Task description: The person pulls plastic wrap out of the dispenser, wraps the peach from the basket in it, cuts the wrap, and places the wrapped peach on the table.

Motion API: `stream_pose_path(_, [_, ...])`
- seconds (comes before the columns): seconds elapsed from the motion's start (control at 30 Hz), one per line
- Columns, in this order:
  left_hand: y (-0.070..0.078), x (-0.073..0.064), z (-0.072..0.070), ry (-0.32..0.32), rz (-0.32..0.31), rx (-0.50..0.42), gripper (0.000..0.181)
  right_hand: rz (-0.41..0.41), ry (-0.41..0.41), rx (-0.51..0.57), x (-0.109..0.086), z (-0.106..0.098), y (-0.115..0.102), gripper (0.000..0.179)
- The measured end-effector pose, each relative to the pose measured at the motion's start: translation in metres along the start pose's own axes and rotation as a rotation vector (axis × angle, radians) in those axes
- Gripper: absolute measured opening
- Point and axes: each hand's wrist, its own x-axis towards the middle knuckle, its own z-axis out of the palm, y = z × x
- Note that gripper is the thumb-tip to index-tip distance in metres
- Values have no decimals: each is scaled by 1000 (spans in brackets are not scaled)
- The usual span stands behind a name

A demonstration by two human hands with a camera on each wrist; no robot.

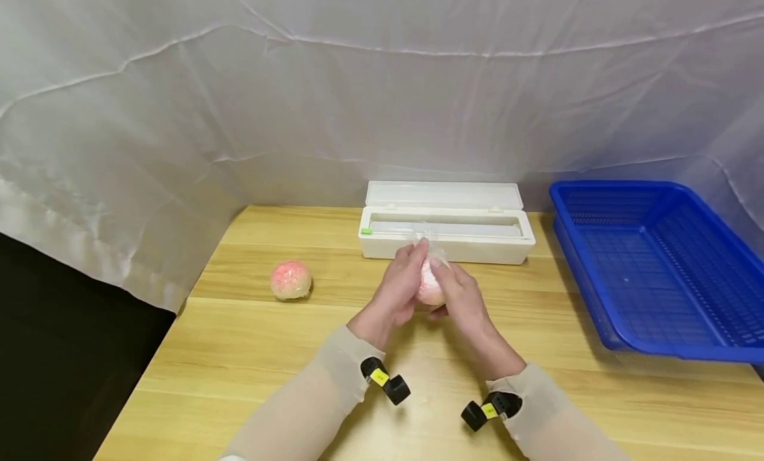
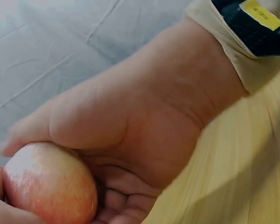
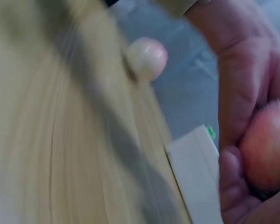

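Note:
A pink and cream peach is held between both hands in the middle of the head view, with thin clear plastic film gathered above it. My left hand grips the peach from the left. On the other side my right hand holds it with the thumb across its front. In the left wrist view, the left hand curls round the shiny peach. Part of the fruit is hidden by fingers in the right wrist view. A second peach, shiny as if wrapped, lies on the table to the left.
Behind the hands stands a long white cling film box with its lid raised and a green tab at its left end. A blue plastic basket is at the right. The wooden table meets a pale curtain at the back.

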Motion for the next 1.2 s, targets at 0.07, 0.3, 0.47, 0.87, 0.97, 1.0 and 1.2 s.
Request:
stream_pose_path(0.07, [-2,-2,1,3,26,34,66,60,4,135,0,1,-1,56])
stream_pose_path(0.3, [-15,-13,10,77,259,377,70,102,15,321,-3,9,-3,57])
stream_pose_path(0.47, [-14,-13,15,101,271,277,61,-12,108,146,-5,17,-3,54])
stream_pose_path(0.87, [-10,-4,4,72,71,-71,60,-103,193,-252,0,18,-2,58])
stream_pose_path(0.97, [-12,-1,-5,-11,-16,-93,68,-61,123,-192,2,11,-2,63])
stream_pose_path(1.0, [-13,-1,-7,-49,-37,-79,70,-51,107,-197,3,8,-2,65])
stream_pose_path(1.2, [-18,-3,-11,-209,-3,100,67,-65,131,-359,4,-1,-6,70])
